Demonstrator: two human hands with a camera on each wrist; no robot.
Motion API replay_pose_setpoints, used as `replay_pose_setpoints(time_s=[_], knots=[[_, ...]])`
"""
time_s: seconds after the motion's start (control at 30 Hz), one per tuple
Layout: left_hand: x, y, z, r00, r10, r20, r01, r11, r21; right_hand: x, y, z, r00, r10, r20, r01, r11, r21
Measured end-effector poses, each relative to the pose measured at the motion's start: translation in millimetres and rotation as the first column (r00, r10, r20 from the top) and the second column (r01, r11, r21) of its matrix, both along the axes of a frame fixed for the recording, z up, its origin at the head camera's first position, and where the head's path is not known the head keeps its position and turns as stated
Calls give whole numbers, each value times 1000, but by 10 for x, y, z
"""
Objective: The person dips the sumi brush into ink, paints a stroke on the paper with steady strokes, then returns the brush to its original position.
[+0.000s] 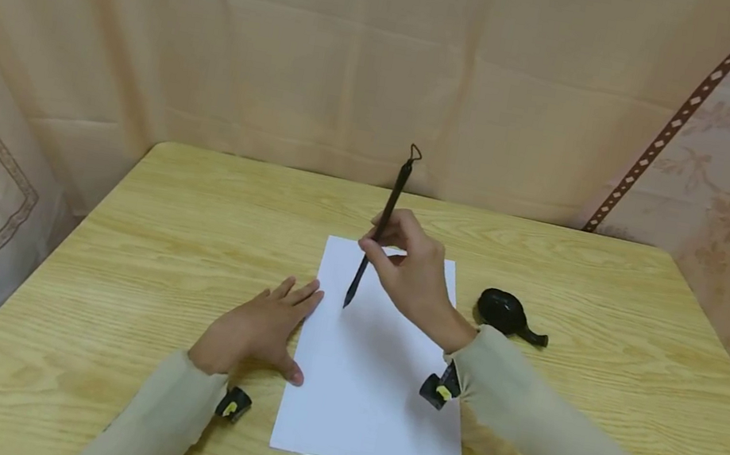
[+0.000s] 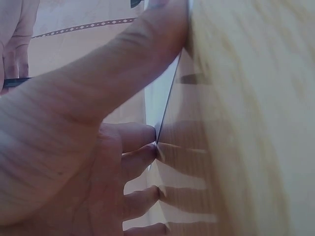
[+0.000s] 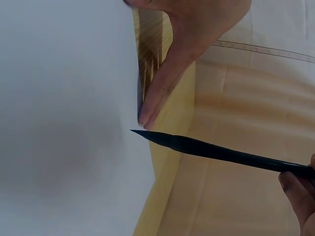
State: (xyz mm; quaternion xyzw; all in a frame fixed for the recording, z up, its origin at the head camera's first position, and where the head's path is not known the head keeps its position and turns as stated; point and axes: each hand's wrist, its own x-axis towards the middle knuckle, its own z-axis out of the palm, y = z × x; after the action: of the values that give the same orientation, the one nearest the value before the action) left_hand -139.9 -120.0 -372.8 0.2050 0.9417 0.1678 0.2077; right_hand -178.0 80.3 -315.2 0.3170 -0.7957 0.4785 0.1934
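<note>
My right hand [image 1: 417,272] pinches a dark calligraphy brush [image 1: 393,198] between thumb and fingers, its hanging loop at the top. The brush's pointed dark tip [image 3: 147,136] is directed down at a white sheet of paper [image 1: 374,390]; a small gap seems to part tip and sheet. Spread flat on the table, my left hand [image 1: 257,330] touches the sheet's left edge with thumb and fingertips. In the left wrist view the thumb [image 2: 133,54] and several fingers rest along that edge.
A black, glossy, rounded container with a short spout or handle [image 1: 501,311] lies right of the paper on the wooden table [image 1: 190,230]. Beige curtains [image 1: 294,46] hang behind the table. Each wrist carries a small black camera [image 1: 234,404].
</note>
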Motion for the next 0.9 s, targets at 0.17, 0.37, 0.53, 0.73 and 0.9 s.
replay_pose_setpoints(time_s=[0.17,0.37,0.53,0.73,0.9], knots=[[-11,-4,-11,1000,0,6,0,1000,-9,-12,-32,-21,1000,13,17,-13,1000,-4],[-27,-3,-20,1000,-2,1,2,1000,-22,-9,-45,-34,1000,13,17,-13,1000,-1],[-25,-2,-31,1000,0,6,1,1000,-24,-15,-60,-63,1000,11,25,-11,1000,-3],[-30,2,-26,1000,-4,10,5,1000,-30,-24,-89,-91,999,20,33,-20,1000,-16],[-33,-2,-19,1000,-1,10,2,1000,-29,-26,-119,-106,999,37,39,-37,999,-14]])
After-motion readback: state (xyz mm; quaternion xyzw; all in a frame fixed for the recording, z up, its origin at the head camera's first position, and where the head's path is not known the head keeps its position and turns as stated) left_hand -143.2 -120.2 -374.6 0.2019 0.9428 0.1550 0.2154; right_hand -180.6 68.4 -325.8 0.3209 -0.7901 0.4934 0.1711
